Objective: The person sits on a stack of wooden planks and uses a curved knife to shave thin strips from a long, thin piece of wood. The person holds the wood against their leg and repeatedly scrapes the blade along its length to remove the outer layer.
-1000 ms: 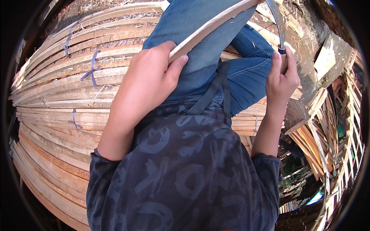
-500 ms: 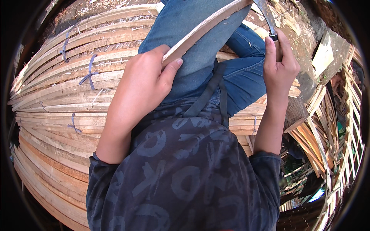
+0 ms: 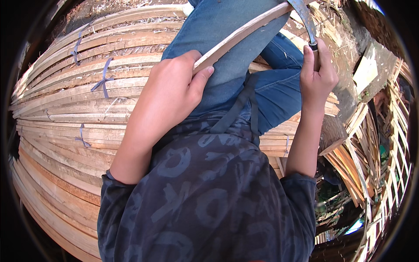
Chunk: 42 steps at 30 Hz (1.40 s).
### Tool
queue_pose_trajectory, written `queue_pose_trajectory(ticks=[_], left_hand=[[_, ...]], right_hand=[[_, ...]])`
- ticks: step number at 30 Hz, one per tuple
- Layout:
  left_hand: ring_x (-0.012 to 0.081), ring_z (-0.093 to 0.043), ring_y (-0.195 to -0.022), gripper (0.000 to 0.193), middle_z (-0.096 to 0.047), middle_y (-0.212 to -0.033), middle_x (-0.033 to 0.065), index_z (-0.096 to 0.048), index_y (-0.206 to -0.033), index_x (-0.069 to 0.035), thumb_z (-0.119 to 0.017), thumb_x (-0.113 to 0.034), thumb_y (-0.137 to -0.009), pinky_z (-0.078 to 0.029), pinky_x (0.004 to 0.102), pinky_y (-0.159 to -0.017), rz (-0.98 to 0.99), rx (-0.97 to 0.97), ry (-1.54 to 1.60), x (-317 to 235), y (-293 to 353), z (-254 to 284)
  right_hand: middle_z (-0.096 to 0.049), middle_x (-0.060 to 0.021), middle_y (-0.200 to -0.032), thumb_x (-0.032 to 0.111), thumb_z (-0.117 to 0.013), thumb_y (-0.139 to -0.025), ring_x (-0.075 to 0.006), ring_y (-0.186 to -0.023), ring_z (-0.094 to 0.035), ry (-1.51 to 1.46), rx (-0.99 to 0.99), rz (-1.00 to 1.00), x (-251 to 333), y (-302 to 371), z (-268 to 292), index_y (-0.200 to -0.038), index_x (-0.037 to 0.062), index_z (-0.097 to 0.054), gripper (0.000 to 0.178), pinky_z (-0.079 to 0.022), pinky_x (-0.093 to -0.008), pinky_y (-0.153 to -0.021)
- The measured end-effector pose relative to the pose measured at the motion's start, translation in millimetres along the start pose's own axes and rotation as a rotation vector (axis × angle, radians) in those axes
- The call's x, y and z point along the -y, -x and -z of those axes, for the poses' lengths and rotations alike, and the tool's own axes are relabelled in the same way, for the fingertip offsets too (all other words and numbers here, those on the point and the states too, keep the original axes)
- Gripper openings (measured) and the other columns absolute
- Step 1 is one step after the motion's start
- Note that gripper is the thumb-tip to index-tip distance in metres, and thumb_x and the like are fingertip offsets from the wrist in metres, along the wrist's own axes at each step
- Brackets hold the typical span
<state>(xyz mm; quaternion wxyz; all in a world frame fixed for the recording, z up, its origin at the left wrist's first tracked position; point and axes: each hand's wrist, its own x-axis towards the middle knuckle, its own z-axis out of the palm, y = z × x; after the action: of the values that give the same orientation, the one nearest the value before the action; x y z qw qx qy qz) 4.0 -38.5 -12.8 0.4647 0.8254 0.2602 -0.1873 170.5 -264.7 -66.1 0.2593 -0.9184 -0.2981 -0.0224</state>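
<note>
My left hand (image 3: 176,85) is closed round the near end of a wooden strip (image 3: 240,34), thumb along its side. The strip slants up and right across my jeans-clad leg, and its far end reaches the top edge of the view. In my right hand (image 3: 319,76) is the dark-collared handle of a curved-bladed knife, like a sickle. Its grey metal blade (image 3: 304,16) arcs up and left from the fist, with the upper part at the strip's far end. Whether the edge bites into the wood I cannot tell.
Long wooden strips (image 3: 61,153) lie stacked on my left, some tied with purplish cord (image 3: 104,81). To my right are a log end (image 3: 332,135), a grey stone (image 3: 379,65), loose thin slats (image 3: 349,174) and a woven lattice (image 3: 395,144). Shavings litter the ground ahead.
My left hand and the strip sit slightly farther right and lower in the view. The knife blade has dropped a little and lies closer over the strip's far end.
</note>
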Motion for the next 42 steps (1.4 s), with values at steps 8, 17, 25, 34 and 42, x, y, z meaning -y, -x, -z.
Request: queue_pose_trajectory(ticks=[8,17,25,34,42], left_hand=[[0.0138,-0.056,-0.053,0.026,-0.058,-0.06,0.0056,-0.061,-0.09,0.006,-0.061,-0.019,-0.094,-0.044,0.0301,-0.051,0.043,0.039,0.033,6.0,-0.9,-2.5],[0.0177,-0.056,-0.054,0.026,-0.058,-0.061,0.0104,-0.061,-0.09,0.006,-0.061,-0.02,-0.094,-0.044,0.0326,-0.052,0.008,0.022,0.035,9.1,2.1,0.6],[0.0318,-0.054,-0.054,0.022,-0.053,-0.06,0.0182,-0.056,-0.088,0.006,-0.059,-0.016,-0.094,-0.041,0.0377,-0.053,0.021,-0.018,0.001,-0.9,0.2,-1.4],[0.045,-0.061,-0.07,0.015,-0.059,-0.069,0.0251,-0.056,-0.089,0.002,-0.059,-0.011,-0.093,-0.046,0.0469,-0.06,0.029,-0.171,-0.058,-10.3,13.4,-2.3],[0.0453,-0.06,-0.072,0.011,-0.06,-0.074,0.0258,-0.055,-0.093,0.002,-0.058,-0.009,-0.093,-0.045,0.0485,-0.062,-0.032,-0.229,-0.106,-1.5,6.9,-2.3]], right_hand=[[-0.06,-0.0088,-0.066,0.019,-0.073,-0.087,-0.0202,-0.055,-0.057,-0.027,-0.036,0.048,11.0,-1.4,-8.9,-0.111,0.006,-0.067,0.027,-0.046,-0.0311,-0.052],[-0.063,-0.0028,-0.074,0.025,-0.059,-0.098,-0.0074,-0.064,-0.053,-0.013,-0.143,-0.526,-111.8,17.5,54.7,-0.107,-0.0034,-0.065,0.03,-0.043,-0.0236,-0.059],[-0.057,-0.0004,-0.068,0.012,-0.057,-0.099,-0.0033,-0.054,-0.048,-0.637,-0.054,-0.502,9.7,55.4,-15.5,-0.112,-0.0026,-0.057,0.02,-0.037,-0.0195,-0.049],[-0.054,-0.0033,-0.063,0.013,-0.072,-0.088,-0.0087,-0.052,-0.046,-0.447,0.221,-0.194,54.1,44.8,4.0,-0.102,-0.0007,-0.063,0.022,-0.04,-0.0224,-0.051],[-0.054,-0.0075,-0.063,0.016,-0.078,-0.083,-0.0161,-0.05,-0.049,-0.36,0.263,-0.097,76.0,28.8,13.2,-0.101,-0.0015,-0.065,0.029,-0.042,-0.0272,-0.049]])
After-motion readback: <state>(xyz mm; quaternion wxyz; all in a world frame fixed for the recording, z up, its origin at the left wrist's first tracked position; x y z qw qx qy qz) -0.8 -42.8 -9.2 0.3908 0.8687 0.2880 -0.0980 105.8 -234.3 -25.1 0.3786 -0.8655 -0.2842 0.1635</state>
